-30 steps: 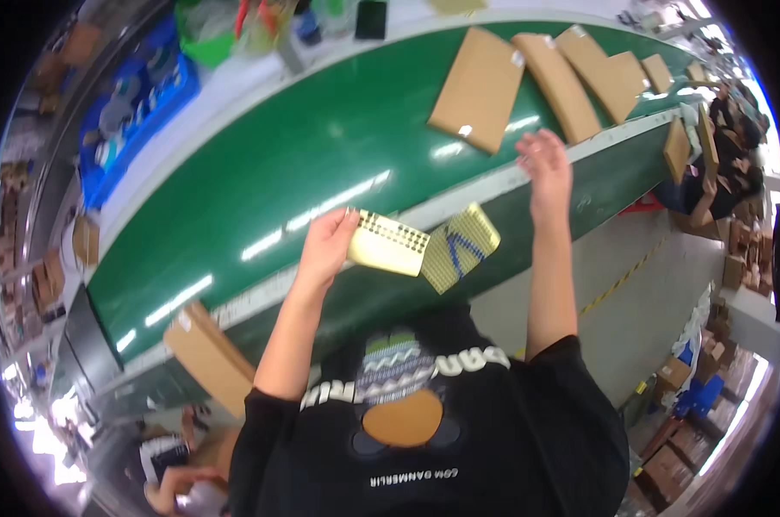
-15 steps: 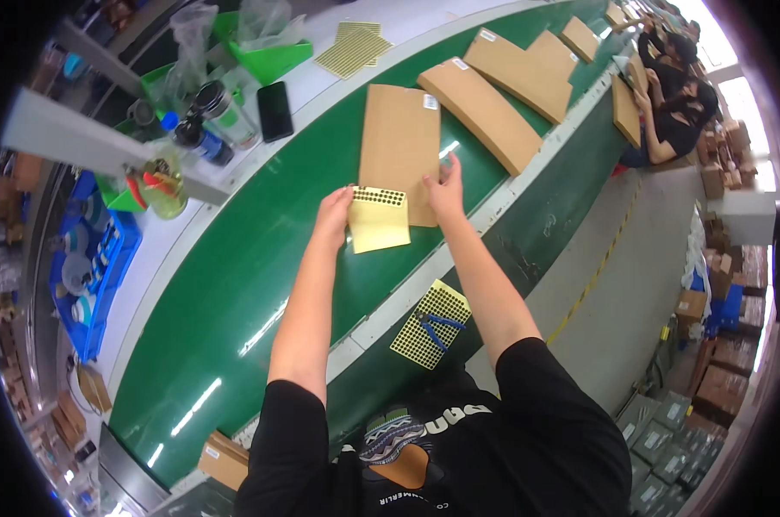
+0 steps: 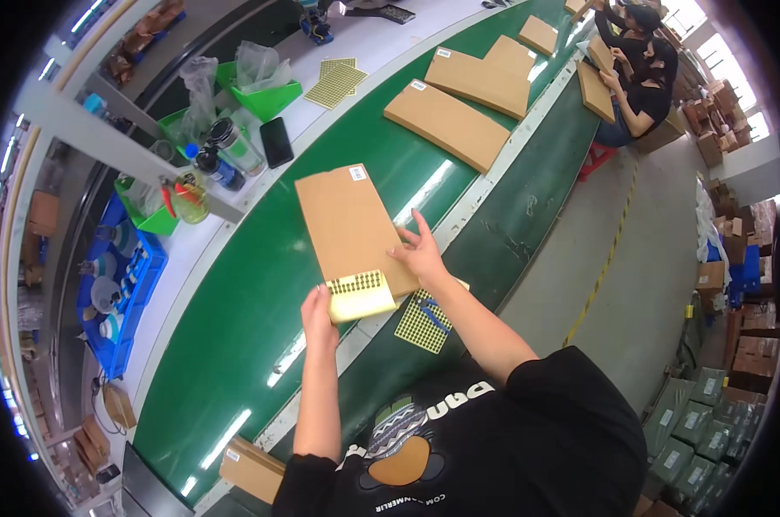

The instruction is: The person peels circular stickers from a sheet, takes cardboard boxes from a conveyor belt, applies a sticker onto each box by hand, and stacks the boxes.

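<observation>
My left hand (image 3: 318, 319) pinches the left edge of a yellow sheet of black round stickers (image 3: 355, 297); rows of dots show along its upper part, and the rest is plain yellow. This sheet overlaps the near end of a flat brown cardboard box (image 3: 347, 215) with a white label at its far end. The box lies slanted over the green belt. At the box's right edge is my right hand (image 3: 420, 257), thumb on the top face, index finger stretched out and the other fingers partly hidden. Beside my right forearm lie another dotted sheet (image 3: 418, 332) and blue-handled pliers (image 3: 436, 315).
More cardboard boxes (image 3: 446, 125) lie farther along the green conveyor (image 3: 226, 345). On the left ledge are a phone (image 3: 276, 142), bottles (image 3: 235, 146), green bins (image 3: 265, 97) and a blue tray (image 3: 136, 293). Co-workers (image 3: 636, 86) sit at the far right.
The box has come nearer to me and turned, its far end swinging left. Both hands and the yellow sheet have moved nearer with it. The view has shifted too.
</observation>
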`<state>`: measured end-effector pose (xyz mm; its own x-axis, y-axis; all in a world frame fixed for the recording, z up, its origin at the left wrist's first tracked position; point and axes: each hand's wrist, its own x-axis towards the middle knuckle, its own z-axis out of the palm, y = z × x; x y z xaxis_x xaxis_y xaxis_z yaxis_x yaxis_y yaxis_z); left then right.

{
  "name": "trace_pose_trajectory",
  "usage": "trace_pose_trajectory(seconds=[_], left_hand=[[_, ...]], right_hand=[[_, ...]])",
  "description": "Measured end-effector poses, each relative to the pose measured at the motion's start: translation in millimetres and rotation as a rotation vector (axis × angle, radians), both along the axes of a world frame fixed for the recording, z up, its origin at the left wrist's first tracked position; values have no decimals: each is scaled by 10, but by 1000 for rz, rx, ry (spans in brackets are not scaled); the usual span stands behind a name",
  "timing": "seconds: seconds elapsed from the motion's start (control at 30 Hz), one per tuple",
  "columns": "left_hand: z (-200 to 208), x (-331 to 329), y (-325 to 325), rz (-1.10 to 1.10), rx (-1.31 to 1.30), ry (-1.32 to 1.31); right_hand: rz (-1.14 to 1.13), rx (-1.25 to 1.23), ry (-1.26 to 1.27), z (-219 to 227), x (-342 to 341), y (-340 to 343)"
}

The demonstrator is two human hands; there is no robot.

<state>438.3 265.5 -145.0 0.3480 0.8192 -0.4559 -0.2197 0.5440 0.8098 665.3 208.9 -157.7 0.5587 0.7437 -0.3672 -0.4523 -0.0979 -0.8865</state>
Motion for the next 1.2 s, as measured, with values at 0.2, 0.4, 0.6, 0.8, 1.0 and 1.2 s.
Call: trace_pose_trajectory(seconds=[0.2,0.4,0.6,0.8,1.0,1.2], left_hand=[[298,-832,-785,62,25,-26],[909,-1352,-679,210,428,-154],[1159,-1784,-873,215,783,-11],[1427,-1882,-1178,-78,1090,41],[1503,-1890,-1202,-284,1147,85],[1586,-1927,-1205,-358,1239,229]], right_hand=[[208,265,225,480,-573,-466],[441,493,89,1218,-1176,-933],[503,501,-294,1447,-1313,-1242],[509,694,-641,2353,-1025,-1076],[948,417,-214,2568,-1241,-903],[1036,266,-69,2481,-1361,-879]])
